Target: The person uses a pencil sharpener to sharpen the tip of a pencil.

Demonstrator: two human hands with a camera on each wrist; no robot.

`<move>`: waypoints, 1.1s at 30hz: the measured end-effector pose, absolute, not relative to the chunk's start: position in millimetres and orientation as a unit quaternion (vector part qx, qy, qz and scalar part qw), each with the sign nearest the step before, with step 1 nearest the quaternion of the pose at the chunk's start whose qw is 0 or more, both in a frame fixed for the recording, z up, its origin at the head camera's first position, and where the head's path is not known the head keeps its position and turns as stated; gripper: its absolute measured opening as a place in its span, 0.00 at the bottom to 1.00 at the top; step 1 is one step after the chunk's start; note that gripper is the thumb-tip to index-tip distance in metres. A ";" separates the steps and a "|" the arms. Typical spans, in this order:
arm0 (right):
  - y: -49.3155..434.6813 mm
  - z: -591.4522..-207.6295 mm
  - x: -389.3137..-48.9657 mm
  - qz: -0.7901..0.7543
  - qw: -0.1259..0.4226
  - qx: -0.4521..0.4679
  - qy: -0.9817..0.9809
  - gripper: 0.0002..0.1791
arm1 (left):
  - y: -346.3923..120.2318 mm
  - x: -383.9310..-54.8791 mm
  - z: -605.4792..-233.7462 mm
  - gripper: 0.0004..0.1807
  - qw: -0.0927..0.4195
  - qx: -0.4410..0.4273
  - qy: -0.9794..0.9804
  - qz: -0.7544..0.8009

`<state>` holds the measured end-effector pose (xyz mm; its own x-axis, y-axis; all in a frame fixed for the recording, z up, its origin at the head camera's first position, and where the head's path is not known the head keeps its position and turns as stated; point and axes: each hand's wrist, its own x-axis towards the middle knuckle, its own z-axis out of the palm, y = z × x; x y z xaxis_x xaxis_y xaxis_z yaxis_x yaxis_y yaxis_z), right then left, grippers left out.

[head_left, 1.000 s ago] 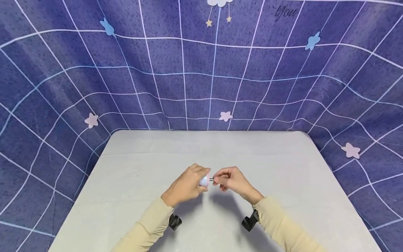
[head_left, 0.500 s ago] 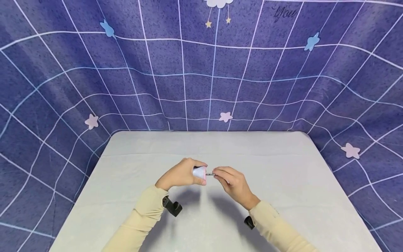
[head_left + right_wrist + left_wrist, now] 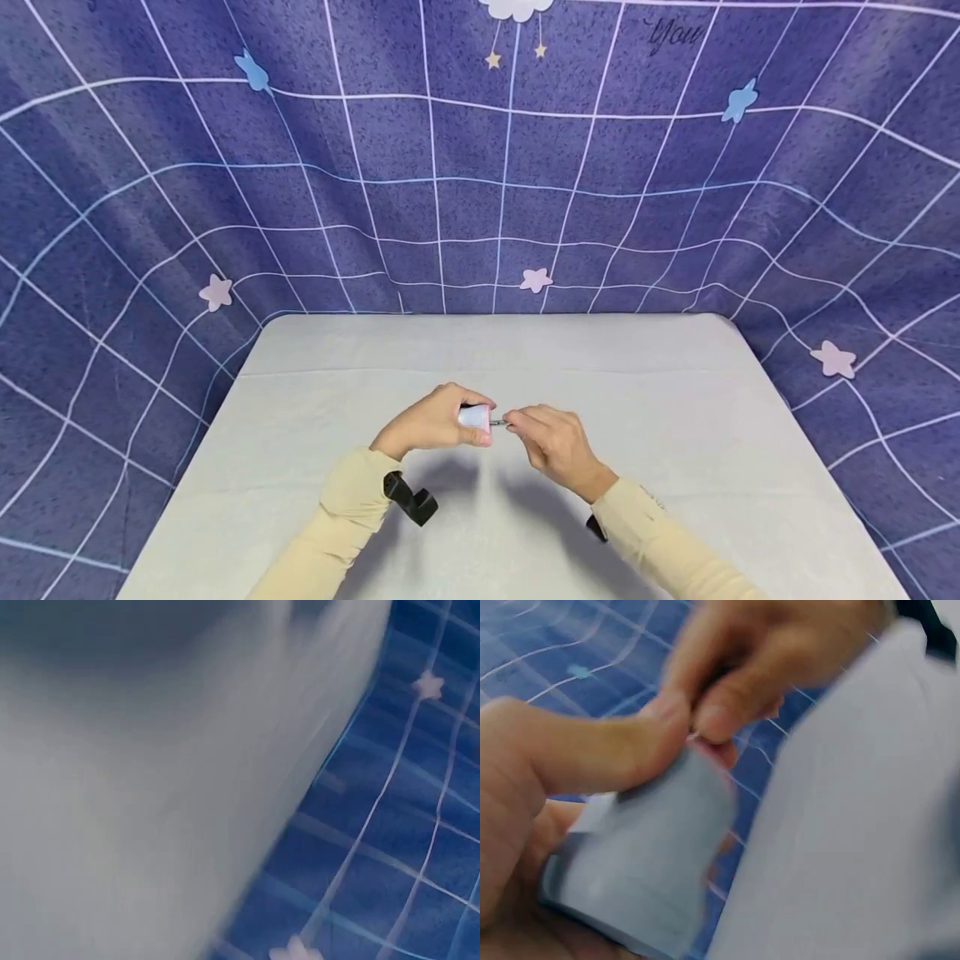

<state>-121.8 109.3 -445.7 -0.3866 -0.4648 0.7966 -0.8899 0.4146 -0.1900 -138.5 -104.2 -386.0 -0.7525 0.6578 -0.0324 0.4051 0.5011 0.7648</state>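
Observation:
Above the middle of the table, my left hand (image 3: 429, 423) grips a small pale blue, tapered body (image 3: 474, 417) with a pink rim, thumb and fingers around its sides. From the pink end a thin metal shaft (image 3: 498, 422) sticks out to the right. The thumb and fingertips of my right hand (image 3: 557, 442) pinch the shaft's far end. Close up in the left wrist view, the pale blue body (image 3: 649, 851) fills the left palm, with the right fingertips right at its pink end. The right wrist view is blurred and has neither hand in it.
A white-covered table (image 3: 337, 367) lies below both hands, which cast shadows on it. Behind and at the sides hangs a blue curtain (image 3: 465, 208) with a grid and stars. Black camera mounts (image 3: 411, 497) sit at the wrists.
The right hand has rolled over, its back now facing up, still at the shaft. The left hand and the pale blue body have shifted slightly left; more of the body shows.

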 end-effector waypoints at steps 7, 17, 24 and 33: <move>118.0 -429.8 -123.9 0.641 -0.268 0.090 -0.713 0.11 | -87.2 -119.4 -398.9 0.29 0.008 0.363 0.911 0.196; 112.3 -434.1 -126.2 0.588 -0.142 0.167 -0.779 0.13 | -92.2 -120.9 -405.1 0.33 0.013 0.325 0.915 0.239; 111.6 -447.3 -123.8 0.429 0.198 0.360 -0.805 0.12 | -103.7 -134.6 -398.1 0.31 0.084 0.290 0.890 0.342; 111.0 -452.9 -126.0 0.253 0.454 0.473 -0.711 0.10 | -113.1 -140.9 -392.6 0.27 0.194 0.299 0.824 0.440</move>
